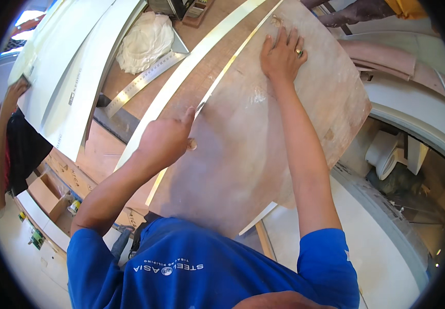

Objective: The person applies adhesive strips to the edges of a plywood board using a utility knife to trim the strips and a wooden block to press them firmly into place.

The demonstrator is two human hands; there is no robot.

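along left edge of plywood panel [232, 159]: narrow pale strip [231, 63], left hand [163, 138] clamped on small metal blade [200, 107], tip at strip; right hand [283, 57] palm-down on panel, fingers apart.

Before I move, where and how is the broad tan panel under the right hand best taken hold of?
Probably at its right edge, below the corner, coming from the right. The broad tan panel is flat, and no hand covers that edge; the right hand rests nearer the far side. Thumb above, fingers beneath should suit, though the underside is hidden.
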